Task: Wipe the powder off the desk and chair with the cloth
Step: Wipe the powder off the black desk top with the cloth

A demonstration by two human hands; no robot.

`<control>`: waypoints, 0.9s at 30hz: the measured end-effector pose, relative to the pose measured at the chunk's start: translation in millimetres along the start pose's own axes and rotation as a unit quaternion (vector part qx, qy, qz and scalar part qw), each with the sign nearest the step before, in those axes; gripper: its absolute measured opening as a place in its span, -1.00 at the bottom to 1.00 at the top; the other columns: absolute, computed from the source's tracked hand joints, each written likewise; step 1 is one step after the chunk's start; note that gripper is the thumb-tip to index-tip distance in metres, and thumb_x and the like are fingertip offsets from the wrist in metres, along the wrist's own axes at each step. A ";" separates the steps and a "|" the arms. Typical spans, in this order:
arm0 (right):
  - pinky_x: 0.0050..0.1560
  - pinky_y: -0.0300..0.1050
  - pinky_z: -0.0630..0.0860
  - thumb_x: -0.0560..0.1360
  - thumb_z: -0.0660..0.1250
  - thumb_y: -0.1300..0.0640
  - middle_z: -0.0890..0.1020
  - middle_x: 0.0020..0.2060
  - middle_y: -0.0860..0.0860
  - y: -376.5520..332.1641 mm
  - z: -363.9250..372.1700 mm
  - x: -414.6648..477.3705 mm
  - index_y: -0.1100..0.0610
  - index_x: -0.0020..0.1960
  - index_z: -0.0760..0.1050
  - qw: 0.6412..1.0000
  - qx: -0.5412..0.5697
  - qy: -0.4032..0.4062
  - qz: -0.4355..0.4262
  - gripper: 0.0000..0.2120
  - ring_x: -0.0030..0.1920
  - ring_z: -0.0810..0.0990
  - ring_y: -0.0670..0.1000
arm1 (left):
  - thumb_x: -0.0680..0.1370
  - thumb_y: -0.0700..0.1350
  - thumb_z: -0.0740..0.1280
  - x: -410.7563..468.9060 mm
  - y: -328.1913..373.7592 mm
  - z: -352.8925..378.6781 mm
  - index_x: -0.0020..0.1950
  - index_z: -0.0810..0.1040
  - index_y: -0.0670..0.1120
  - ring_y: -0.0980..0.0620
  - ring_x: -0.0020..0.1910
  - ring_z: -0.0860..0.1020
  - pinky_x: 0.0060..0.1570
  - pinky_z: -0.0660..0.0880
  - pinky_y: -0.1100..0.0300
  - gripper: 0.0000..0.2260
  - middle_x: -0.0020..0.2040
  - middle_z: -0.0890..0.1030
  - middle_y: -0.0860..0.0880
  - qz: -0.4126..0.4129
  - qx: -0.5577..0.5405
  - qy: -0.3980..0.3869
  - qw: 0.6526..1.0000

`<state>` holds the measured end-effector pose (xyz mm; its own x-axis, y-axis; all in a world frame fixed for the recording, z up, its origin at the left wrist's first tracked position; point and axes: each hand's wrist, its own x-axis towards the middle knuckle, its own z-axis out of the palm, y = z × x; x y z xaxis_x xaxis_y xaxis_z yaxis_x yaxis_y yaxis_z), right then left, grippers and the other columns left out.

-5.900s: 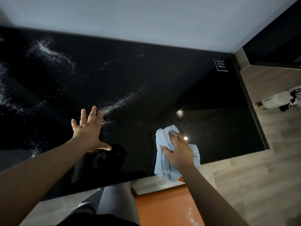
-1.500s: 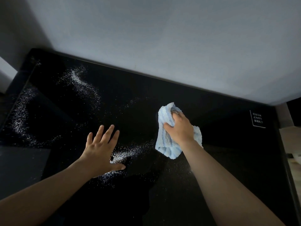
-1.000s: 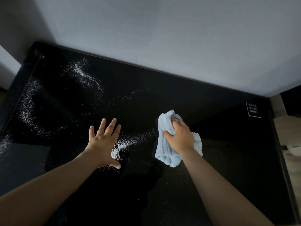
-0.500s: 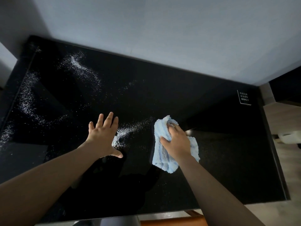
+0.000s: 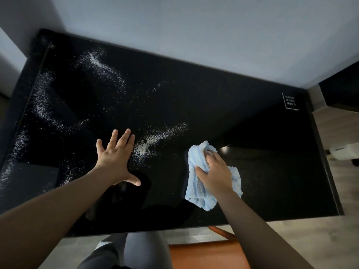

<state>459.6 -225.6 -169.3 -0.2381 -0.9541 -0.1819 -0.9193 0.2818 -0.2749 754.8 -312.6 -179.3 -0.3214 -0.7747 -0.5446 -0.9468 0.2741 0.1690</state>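
Observation:
A glossy black desk (image 5: 262, 133) fills the view, strewn with white powder (image 5: 153, 140) in a streak at its middle and in wider trails at the left and far left. My right hand (image 5: 213, 173) grips a crumpled light blue cloth (image 5: 196, 189) and presses it onto the desk right of centre. My left hand (image 5: 114, 158) lies flat on the desk with fingers spread, just left of the middle powder streak. An orange chair (image 5: 206, 255) shows below the desk's near edge.
A grey wall (image 5: 194, 26) runs behind the desk. A small white label (image 5: 290, 101) sits at the desk's far right corner. Wooden floor (image 5: 340, 191) lies to the right, with a white object (image 5: 343, 152) on it. My legs in grey trousers (image 5: 136, 251) are below.
My right hand has drawn the cloth back toward me and to the right, away from the middle powder streak. The left hand stays flat in its place. The view has tilted down.

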 end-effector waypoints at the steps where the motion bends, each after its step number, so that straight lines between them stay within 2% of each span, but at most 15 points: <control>1: 0.13 -0.17 0.36 0.46 0.35 -0.09 0.44 0.32 -0.07 0.2 0.4 -3.8 0.07 0.41 0.37 1.000 -0.001 0.000 0.002 -0.44 0.29 0.43 -0.03 | -0.01 0.53 0.40 0.1 0.3 0.0 0.55 -0.28 -0.02 -0.12 0.51 -0.35 0.40 -0.18 -0.34 0.39 0.53 -0.38 0.06 0.000 -0.001 0.001 1.000; 5: 0.23 -0.08 0.40 0.46 0.34 -0.10 0.41 0.35 -0.08 0.9 3.4 -23.7 0.04 0.43 0.35 1.000 0.005 -0.007 0.017 -0.42 0.32 0.40 -0.04 | -0.02 0.51 0.42 0.0 1.0 0.8 0.55 -0.27 -0.03 -0.14 0.51 -0.34 0.39 -0.16 -0.35 0.40 0.53 -0.36 0.06 -0.001 -0.003 0.008 1.000; 10: 0.26 -0.04 0.42 0.45 0.34 -0.11 0.39 0.37 -0.08 3.8 8.6 -46.7 0.01 0.45 0.32 0.999 0.011 -0.020 0.027 -0.40 0.35 0.37 -0.03 | -0.02 0.48 0.46 0.6 2.7 -0.5 0.55 -0.29 -0.03 -0.14 0.51 -0.36 0.39 -0.19 -0.35 0.41 0.52 -0.38 0.07 -0.003 -0.012 -0.004 1.000; 15: 0.30 -0.02 0.41 0.46 0.33 -0.12 0.38 0.38 -0.08 6.9 11.3 -67.9 0.01 0.46 0.31 0.999 0.004 -0.026 0.019 -0.38 0.37 0.35 -0.03 | 0.00 0.47 0.46 -3.7 10.4 -8.6 0.55 -0.30 -0.07 -0.18 0.52 -0.31 0.39 -0.09 -0.36 0.41 0.53 -0.37 0.02 -0.012 0.016 -0.020 1.000; 21: 0.29 -0.07 0.41 0.45 0.35 -0.12 0.41 0.37 -0.07 9.5 15.4 -102.3 0.02 0.44 0.34 1.000 0.004 -0.025 0.007 -0.40 0.37 0.36 -0.04 | 0.17 0.39 0.47 -28.4 16.6 -3.7 0.56 -0.20 -0.13 -0.21 0.54 -0.14 0.46 0.06 -0.26 0.26 0.57 -0.21 -0.09 -0.048 0.004 0.024 0.999; 27: 0.31 -0.11 0.39 0.46 0.33 -0.12 0.39 0.38 -0.09 15.4 19.4 -137.2 0.00 0.44 0.33 0.999 0.002 -0.043 0.000 -0.41 0.39 0.34 -0.06 | 0.29 0.34 0.45 -71.1 26.6 13.9 0.57 -0.14 -0.11 -0.20 0.54 -0.13 0.46 0.08 -0.21 0.12 0.57 -0.17 -0.09 -0.057 -0.005 0.047 0.997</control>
<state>484.2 -88.3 -167.0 -0.2110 -0.9417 -0.2620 -0.9175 0.2833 -0.2791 752.7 -242.3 -147.4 -0.2113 -0.8504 -0.4818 -0.9773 0.1754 0.1190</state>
